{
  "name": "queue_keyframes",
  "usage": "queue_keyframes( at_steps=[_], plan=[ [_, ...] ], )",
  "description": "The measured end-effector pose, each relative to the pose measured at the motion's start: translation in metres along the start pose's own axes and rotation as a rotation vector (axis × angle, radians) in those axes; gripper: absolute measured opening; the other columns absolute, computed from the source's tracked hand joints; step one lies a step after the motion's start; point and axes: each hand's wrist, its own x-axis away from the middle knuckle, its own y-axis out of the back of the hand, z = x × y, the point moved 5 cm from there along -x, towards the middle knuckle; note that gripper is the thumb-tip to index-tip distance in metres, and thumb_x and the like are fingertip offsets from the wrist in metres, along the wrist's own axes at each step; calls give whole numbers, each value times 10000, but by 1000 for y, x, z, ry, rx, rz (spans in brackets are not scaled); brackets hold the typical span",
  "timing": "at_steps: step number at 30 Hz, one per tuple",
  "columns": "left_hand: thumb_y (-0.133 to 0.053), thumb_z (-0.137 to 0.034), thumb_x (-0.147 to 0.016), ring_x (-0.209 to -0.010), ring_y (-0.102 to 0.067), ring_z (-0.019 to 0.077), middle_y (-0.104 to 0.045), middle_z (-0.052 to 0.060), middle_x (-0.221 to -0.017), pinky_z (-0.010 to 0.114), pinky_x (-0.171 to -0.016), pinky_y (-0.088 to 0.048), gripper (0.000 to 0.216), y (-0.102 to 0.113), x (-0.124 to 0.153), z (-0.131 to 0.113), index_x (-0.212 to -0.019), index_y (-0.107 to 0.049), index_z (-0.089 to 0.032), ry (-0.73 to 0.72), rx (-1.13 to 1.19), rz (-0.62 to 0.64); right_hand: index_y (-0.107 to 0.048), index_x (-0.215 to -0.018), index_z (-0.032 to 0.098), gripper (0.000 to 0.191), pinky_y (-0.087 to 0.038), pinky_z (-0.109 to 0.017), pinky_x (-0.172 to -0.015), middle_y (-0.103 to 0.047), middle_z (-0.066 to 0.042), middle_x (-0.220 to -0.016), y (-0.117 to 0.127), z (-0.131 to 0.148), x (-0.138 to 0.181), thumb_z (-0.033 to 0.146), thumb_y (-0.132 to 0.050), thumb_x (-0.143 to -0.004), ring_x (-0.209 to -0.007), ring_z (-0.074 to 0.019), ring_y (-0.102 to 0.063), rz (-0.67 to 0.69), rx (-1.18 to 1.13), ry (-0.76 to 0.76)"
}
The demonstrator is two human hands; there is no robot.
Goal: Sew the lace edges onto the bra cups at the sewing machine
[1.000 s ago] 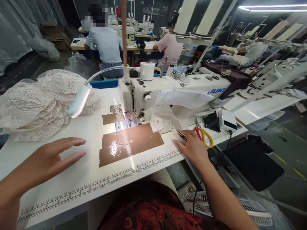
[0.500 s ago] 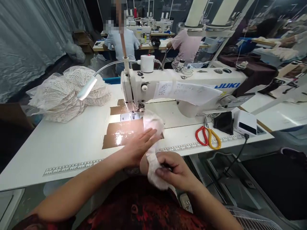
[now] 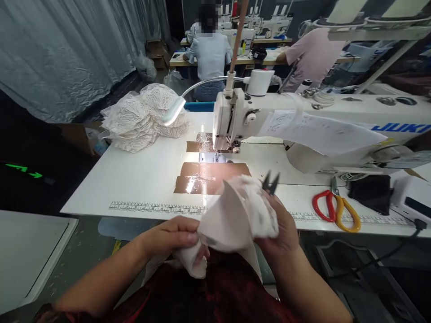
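Both my hands hold a small white fabric piece (image 3: 235,215) in front of my chest, just below the table's front edge. My left hand (image 3: 171,235) pinches its lower left part, fingers closed. My right hand (image 3: 283,229) grips its right side and also holds small thread snips (image 3: 270,182), whose open blades poke up above the cloth. A white JUKI sewing machine (image 3: 303,121) stands on the white table (image 3: 141,175) behind, its lamp (image 3: 173,110) lighting the brown taped patch (image 3: 208,177) under the needle.
A heap of white lace pieces (image 3: 141,116) lies at the table's back left. Red and yellow scissors (image 3: 332,211) and a black pouch (image 3: 370,190) lie on the right. A printed ruler (image 3: 155,207) runs along the front edge. Two people sit at machines beyond.
My hands lifted the white fabric off the table toward me and now hold it up together. The snips' blades now show above it. The camera swung left.
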Motion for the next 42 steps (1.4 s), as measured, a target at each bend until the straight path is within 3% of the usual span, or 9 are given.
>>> queue_keyframes(
  at_steps=[3, 6, 9, 15, 20, 24, 34, 39, 42],
  plan=[
    [-656, -386, -810, -581, -559, 142, -548, 27, -585, 305, -684, -510, 270, 36, 9, -12, -705, -649, -137, -220, 255, -321, -493, -793, 209, 308, -201, -151, -308, -472, 49, -556, -24, -30, -37, 381, -719, -673, -389, -55, -358, -16, -295, -214],
    [-751, -357, -726, -620, -567, 118, -595, 19, -689, 226, -591, -498, 240, 80, 23, -11, -737, -645, -143, -258, 402, -710, -496, -824, 192, 307, -162, -139, -315, -541, 23, -551, -36, -64, -59, 377, -699, -688, -390, -52, -361, 49, -236, -384],
    [-793, -283, -684, -670, -589, 110, -651, 35, -778, 201, -642, -499, 248, 106, 39, -12, -833, -675, -124, -246, 305, -851, -484, -877, 213, 337, -155, -147, -319, -466, 79, -467, -37, -82, -63, 505, -615, -775, -322, -36, -219, 106, -147, -406],
    [-768, -296, -741, -842, -627, 146, -682, 48, -963, 235, -765, -493, 361, 113, 54, -24, -1061, -663, -165, -268, 27, -729, -547, -1105, 238, 431, -150, -159, -316, -582, 19, -791, -30, -68, -61, 554, -565, -811, -397, -34, -255, -8, -129, -200],
    [-751, -341, -749, -941, -615, 182, -680, 42, -974, 263, -798, -478, 389, 119, 66, -33, -1086, -648, -177, -267, -147, -774, -634, -1194, 241, 418, -279, -185, -399, -551, 7, -733, -55, -50, -50, 504, -530, -887, -491, -64, -372, 288, 284, -106],
    [-686, -366, -802, -1016, -606, 237, -674, 66, -1027, 323, -852, -468, 384, 111, 63, -34, -1137, -632, -186, -186, -364, -628, -684, -1163, 248, 381, -491, -310, -686, -696, -56, -945, -82, -42, -48, 457, -609, -853, -806, -180, -597, 515, 609, 14],
    [-660, -331, -794, -849, -622, 209, -649, 71, -937, 277, -681, -474, 397, 107, 54, -27, -1133, -623, -129, -110, -596, -530, -736, -1042, 206, 270, -508, -349, -769, -738, -48, -956, -117, -59, -67, 338, -618, -839, -887, -223, -663, 584, 614, 25],
    [-631, -276, -819, -1021, -593, 219, -631, 95, -1102, 324, -856, -468, 720, 102, 52, -30, -1464, -327, -178, -169, -570, -581, -716, -1081, 206, 313, -522, -347, -744, -734, -57, -981, -99, -57, -67, 393, -574, -874, -864, -221, -666, 506, 675, 97],
    [-603, -269, -825, -963, -588, 211, -644, 89, -1039, 303, -796, -475, 631, 99, 57, -37, -1414, -411, -146, -222, -558, -694, -709, -1096, 221, 317, -513, -422, -798, -717, -85, -1026, -61, -53, -69, 395, -544, -889, -925, -269, -652, 382, 1043, 261]
  ],
)
